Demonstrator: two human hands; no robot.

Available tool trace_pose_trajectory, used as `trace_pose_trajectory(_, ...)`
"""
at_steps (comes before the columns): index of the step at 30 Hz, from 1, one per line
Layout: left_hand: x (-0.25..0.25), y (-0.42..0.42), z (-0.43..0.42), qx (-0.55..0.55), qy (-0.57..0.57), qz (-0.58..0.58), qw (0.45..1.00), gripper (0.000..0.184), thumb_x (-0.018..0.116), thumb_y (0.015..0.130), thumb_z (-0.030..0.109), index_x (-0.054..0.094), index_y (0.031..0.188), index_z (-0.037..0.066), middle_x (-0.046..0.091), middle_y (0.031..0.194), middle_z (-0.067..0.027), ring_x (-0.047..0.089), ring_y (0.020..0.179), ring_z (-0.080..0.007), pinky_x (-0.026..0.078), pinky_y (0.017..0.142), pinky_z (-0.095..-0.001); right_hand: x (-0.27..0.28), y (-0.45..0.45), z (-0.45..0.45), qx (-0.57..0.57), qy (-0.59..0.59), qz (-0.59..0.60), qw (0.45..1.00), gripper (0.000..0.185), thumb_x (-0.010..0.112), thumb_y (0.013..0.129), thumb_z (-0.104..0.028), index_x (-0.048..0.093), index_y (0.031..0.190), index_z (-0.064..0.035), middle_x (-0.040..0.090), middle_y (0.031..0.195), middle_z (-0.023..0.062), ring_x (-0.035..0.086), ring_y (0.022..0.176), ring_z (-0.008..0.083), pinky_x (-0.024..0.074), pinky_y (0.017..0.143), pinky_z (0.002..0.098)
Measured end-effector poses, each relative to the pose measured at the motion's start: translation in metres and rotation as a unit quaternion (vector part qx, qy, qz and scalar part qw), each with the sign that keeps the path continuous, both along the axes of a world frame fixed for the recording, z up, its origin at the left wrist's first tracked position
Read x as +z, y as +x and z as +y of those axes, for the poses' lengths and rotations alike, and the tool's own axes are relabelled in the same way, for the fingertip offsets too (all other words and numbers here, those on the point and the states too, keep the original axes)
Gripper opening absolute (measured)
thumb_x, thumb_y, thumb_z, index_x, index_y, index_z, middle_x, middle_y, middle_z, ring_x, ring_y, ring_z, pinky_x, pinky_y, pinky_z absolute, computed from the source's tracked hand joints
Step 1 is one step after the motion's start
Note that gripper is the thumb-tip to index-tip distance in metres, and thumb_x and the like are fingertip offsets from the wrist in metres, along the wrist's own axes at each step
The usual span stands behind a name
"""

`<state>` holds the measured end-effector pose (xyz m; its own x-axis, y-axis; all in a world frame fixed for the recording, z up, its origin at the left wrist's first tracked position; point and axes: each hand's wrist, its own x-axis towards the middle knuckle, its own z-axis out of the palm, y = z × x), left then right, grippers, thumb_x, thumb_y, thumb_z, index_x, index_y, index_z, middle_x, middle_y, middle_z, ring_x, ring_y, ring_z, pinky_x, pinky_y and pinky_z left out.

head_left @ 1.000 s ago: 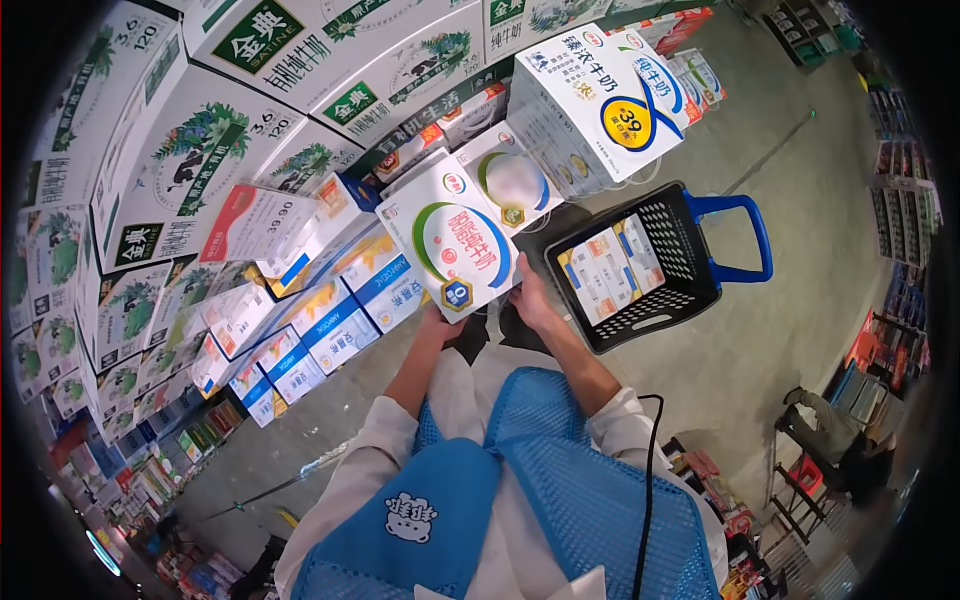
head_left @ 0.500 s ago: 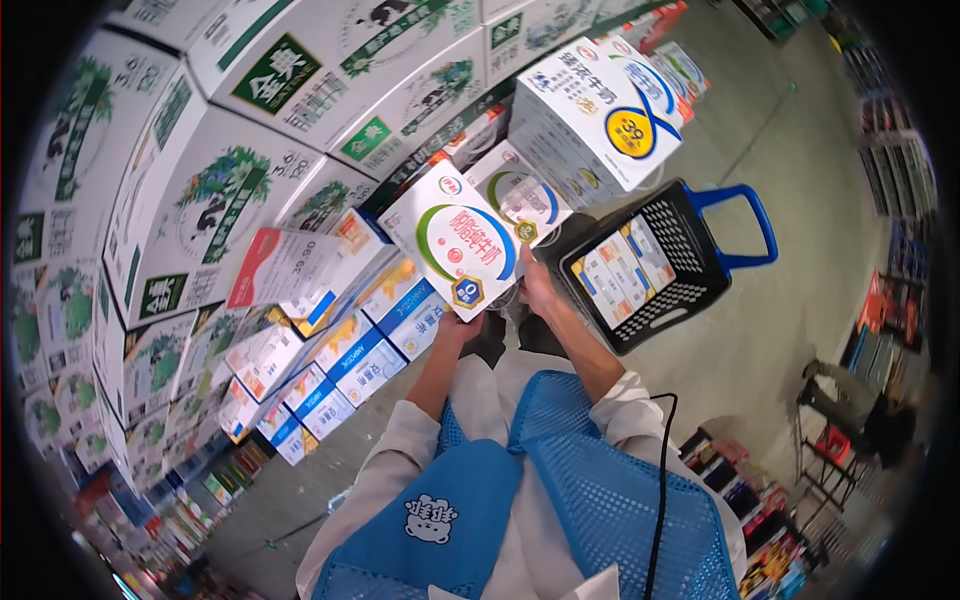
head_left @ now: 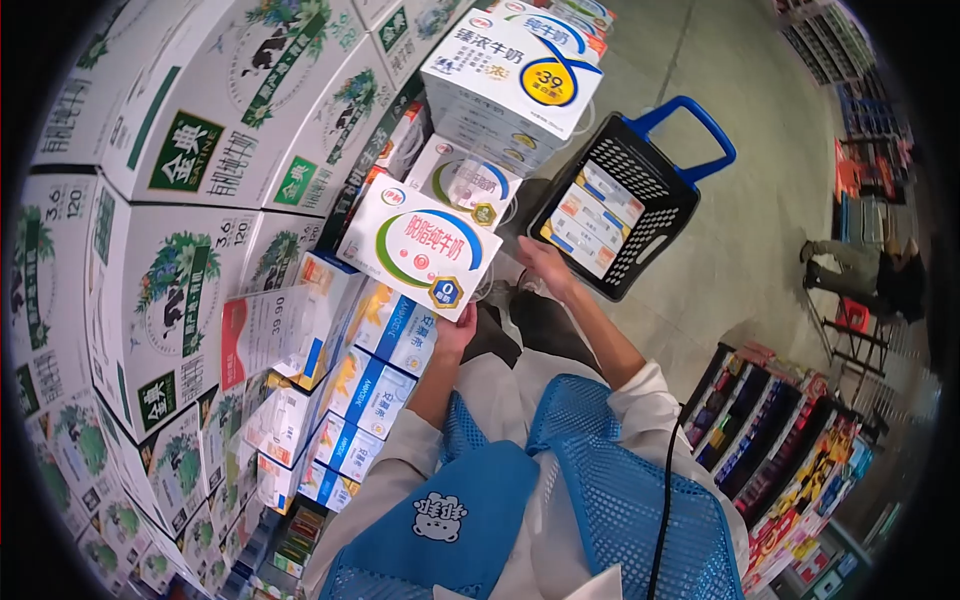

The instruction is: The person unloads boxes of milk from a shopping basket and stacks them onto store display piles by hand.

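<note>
A white milk carton box point(head_left: 420, 245) with pink lettering and a blue-green ring lies on top of a stack. My left hand point(head_left: 457, 332) touches its lower right corner, with the fingers partly hidden beneath the box. To the right of the box, my right hand point(head_left: 543, 262) is off it, fingers apart and holding nothing, near the black basket point(head_left: 655, 215) with its blue handle. Inside the basket lies a white, blue and yellow box point(head_left: 592, 218). Directly behind the pink-lettered box is a similar milk box point(head_left: 465, 180).
Large green-and-white cartons point(head_left: 180, 290) are stacked high on the left. A taller white milk box point(head_left: 515, 75) stands at the back. Blue-and-white boxes point(head_left: 375, 390) and a price card point(head_left: 262, 330) are beside my left arm. Display racks point(head_left: 770, 430) and a person point(head_left: 850, 275) are at the right.
My right hand has come away from the pink-lettered box and opened. The view has turned, so the shelves, boxes and basket appear shifted and more of the right-hand racks shows.
</note>
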<state>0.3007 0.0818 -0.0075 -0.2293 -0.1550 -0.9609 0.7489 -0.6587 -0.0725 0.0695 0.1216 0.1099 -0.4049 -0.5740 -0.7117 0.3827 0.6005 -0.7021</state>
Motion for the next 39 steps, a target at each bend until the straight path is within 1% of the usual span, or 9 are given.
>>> trace_pose_trajectory(1, 0.011, 0.001, 0.001, -0.018, -0.017, 0.023, 0.999, 0.027, 0.052, 0.092, 0.018, 0.059, 0.106, -0.004, 0.064, 0.107, -0.017, 0.06, 0.105, -0.0301, 0.05, 0.096, -0.0448, 0.004, -0.008, 0.016, -0.023, -0.009, -0.027, 0.999, 0.062, 0.053, 0.093, -0.047, 0.05, 0.13, 0.0026, 0.059, 0.122, 0.0142, 0.057, 0.108, 0.0222, 0.0402, 0.096, 0.0333)
trace_pose_trajectory(5, 0.028, 0.003, 0.006, -0.1, -0.113, 0.054, 0.987, 0.029, 0.049, 0.093, 0.016, 0.056, 0.109, -0.006, 0.06, 0.114, -0.0188, 0.058, 0.109, -0.0311, 0.05, 0.096, -0.0451, 0.029, -0.027, 0.084, -0.066, 0.001, -0.019, 0.998, 0.059, 0.052, 0.095, -0.041, 0.043, 0.136, 0.0005, 0.056, 0.127, 0.0165, 0.056, 0.115, 0.0257, 0.04, 0.1, 0.0357)
trace_pose_trajectory(7, 0.045, -0.004, -0.003, -0.084, 0.051, 0.035, 0.995, 0.034, 0.042, 0.095, 0.017, 0.049, 0.112, -0.011, 0.056, 0.118, -0.0222, 0.056, 0.111, -0.0338, 0.051, 0.095, -0.0444, 0.035, -0.029, 0.12, -0.092, 0.004, -0.016, 0.996, 0.057, 0.051, 0.095, -0.038, 0.043, 0.136, 0.0006, 0.056, 0.127, 0.0168, 0.057, 0.115, 0.0253, 0.04, 0.1, 0.0357)
trace_pose_trajectory(12, 0.075, -0.01, 0.011, -0.094, 0.065, 0.074, 0.991, 0.03, 0.039, 0.092, 0.006, 0.044, 0.115, -0.013, 0.054, 0.12, -0.0227, 0.055, 0.113, -0.0345, 0.05, 0.097, -0.0427, 0.054, -0.02, 0.186, -0.166, 0.004, -0.027, 0.986, 0.05, 0.048, 0.096, -0.031, 0.046, 0.134, 0.0009, 0.056, 0.128, 0.0174, 0.057, 0.116, 0.0251, 0.0406, 0.1, 0.0353)
trace_pose_trajectory(18, 0.122, -0.059, 0.054, -0.298, -0.025, 0.098, 0.949, 0.027, 0.041, 0.094, 0.009, 0.05, 0.113, -0.008, 0.057, 0.119, -0.0177, 0.056, 0.11, -0.0296, 0.049, 0.096, -0.0374, 0.066, -0.011, 0.244, -0.232, -0.042, -0.031, 0.971, 0.046, 0.05, 0.095, -0.029, 0.049, 0.131, 0.0008, 0.06, 0.123, 0.0158, 0.059, 0.113, 0.0237, 0.0423, 0.099, 0.0338)
trace_pose_trajectory(23, 0.149, -0.115, 0.116, -0.543, -0.155, 0.12, 0.816, 0.031, 0.046, 0.094, 0.017, 0.051, 0.116, -0.004, 0.058, 0.119, -0.0171, 0.056, 0.112, -0.0273, 0.047, 0.095, -0.0356, 0.075, -0.004, 0.301, -0.238, -0.089, -0.017, 0.967, 0.043, 0.051, 0.097, -0.029, 0.053, 0.127, 0.0002, 0.062, 0.119, 0.0143, 0.06, 0.111, 0.0219, 0.044, 0.097, 0.0321)
trace_pose_trajectory(27, 0.163, -0.145, 0.183, -0.614, -0.259, 0.152, 0.73, 0.032, 0.048, 0.093, 0.02, 0.053, 0.116, -0.002, 0.061, 0.116, -0.0164, 0.058, 0.109, -0.0259, 0.047, 0.093, -0.035, 0.084, -0.002, 0.367, -0.273, -0.106, 0.009, 0.956, 0.042, 0.051, 0.097, -0.029, 0.054, 0.126, 0.0009, 0.063, 0.117, 0.0133, 0.06, 0.109, 0.0213, 0.0442, 0.096, 0.032)
trace_pose_trajectory(32, 0.194, -0.177, 0.267, -0.727, -0.378, 0.158, 0.551, 0.034, 0.047, 0.094, 0.024, 0.054, 0.117, 0.0, 0.063, 0.113, -0.015, 0.06, 0.106, -0.0244, 0.046, 0.094, -0.0337, 0.083, 0.001, 0.455, -0.314, -0.108, 0.064, 0.941, 0.038, 0.051, 0.097, -0.025, 0.054, 0.125, 0.001, 0.064, 0.115, 0.0131, 0.061, 0.108, 0.0206, 0.0446, 0.095, 0.0313)
trace_pose_trajectory(39, 0.205, -0.202, 0.331, -0.749, -0.422, 0.199, 0.471, 0.036, 0.067, 0.082, 0.009, 0.055, 0.116, 0.002, 0.063, 0.111, -0.0118, 0.061, 0.1, -0.0167, 0.049, 0.084, -0.0276, 0.08, -0.001, 0.524, -0.364, -0.061, 0.161, 0.915, 0.033, 0.059, 0.089, -0.005, 0.057, 0.121, 0.0013, 0.066, 0.108, 0.0107, 0.061, 0.106, 0.0189, 0.0494, 0.086, 0.0274)
